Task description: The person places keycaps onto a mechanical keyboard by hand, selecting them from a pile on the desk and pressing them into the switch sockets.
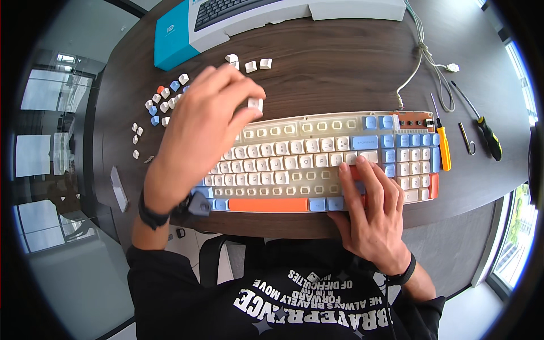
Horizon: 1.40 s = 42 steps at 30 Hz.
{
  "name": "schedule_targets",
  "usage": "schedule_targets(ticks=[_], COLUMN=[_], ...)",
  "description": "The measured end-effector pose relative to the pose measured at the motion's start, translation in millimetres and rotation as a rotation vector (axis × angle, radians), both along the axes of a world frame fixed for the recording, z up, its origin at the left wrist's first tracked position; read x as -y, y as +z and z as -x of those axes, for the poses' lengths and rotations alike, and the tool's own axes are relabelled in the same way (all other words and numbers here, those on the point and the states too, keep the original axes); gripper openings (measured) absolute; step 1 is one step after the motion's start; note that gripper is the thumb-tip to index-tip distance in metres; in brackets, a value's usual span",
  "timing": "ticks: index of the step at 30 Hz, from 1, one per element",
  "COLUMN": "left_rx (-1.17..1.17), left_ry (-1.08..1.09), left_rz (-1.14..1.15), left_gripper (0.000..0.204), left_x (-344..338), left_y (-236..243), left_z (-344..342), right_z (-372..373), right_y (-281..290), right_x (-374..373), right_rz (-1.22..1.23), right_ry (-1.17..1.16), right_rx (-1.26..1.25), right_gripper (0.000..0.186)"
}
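A white keycap (256, 105) is pinched between the thumb and fingers of my left hand (201, 116), raised over the far left part of the keyboard (266, 126). The keyboard carries white, blue and orange keycaps; the far row and part of a nearer row show bare switch positions. My right hand (374, 207) rests on the keyboard's right part, fingers spread and fingertips on keys near the orange ones. Its palm hides some keys beneath. Loose white, blue and orange keycaps (164, 106) lie beyond and left of my left hand, which hides some of them.
A white and teal keyboard box (243, 22) stands at the back. A pale coiled cable (422, 50) runs from the keyboard. At right lie a yellow screwdriver (445, 150), a black-and-green screwdriver (489, 139) and a small metal tool (467, 139). A grey slab-like object (119, 188) sits left.
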<state>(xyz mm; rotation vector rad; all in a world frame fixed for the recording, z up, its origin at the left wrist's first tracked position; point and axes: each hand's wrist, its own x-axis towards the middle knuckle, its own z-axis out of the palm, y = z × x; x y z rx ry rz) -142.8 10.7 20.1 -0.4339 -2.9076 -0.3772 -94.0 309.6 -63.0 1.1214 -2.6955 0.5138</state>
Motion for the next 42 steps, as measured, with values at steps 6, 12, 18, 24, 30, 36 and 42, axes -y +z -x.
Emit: schedule_targets(ticks=[6, 12, 18, 24, 30, 36, 42], left_rx=[-0.016, -0.087, -0.121, -0.117, -0.175, -0.251, -0.299], left_ry=[-0.028, 0.001, -0.016, 0.061, 0.059, 0.023, 0.004], left_rz=[-0.192, -0.192, -0.218, -0.255, -0.213, -0.058, -0.002], left_gripper=[0.028, 0.029, 0.022, 0.027, 0.023, 0.024, 0.022], left_x=[-60, -63, -61, -66, -64, -65, -68], left_y=[-9, -35, -37, -38, -44, -51, -53], left_z=[-63, -68, -73, -76, -82, -87, -89], right_z=[2, 4, 2, 1, 2, 0, 0], right_y=[2, 3, 2, 3, 3, 1, 0], right_x=[2, 3, 1, 0, 1, 2, 1], right_rz=[-0.013, -0.006, -0.018, -0.017, -0.020, 0.008, 0.006], right_ry=[0.008, 0.006, 0.004, 0.014, 0.015, 0.016, 0.016], right_rx=[-0.014, -0.006, -0.036, -0.045, -0.036, 0.006, 0.016], right_gripper=[0.076, 0.076, 0.073, 0.074, 0.074, 0.080, 0.079])
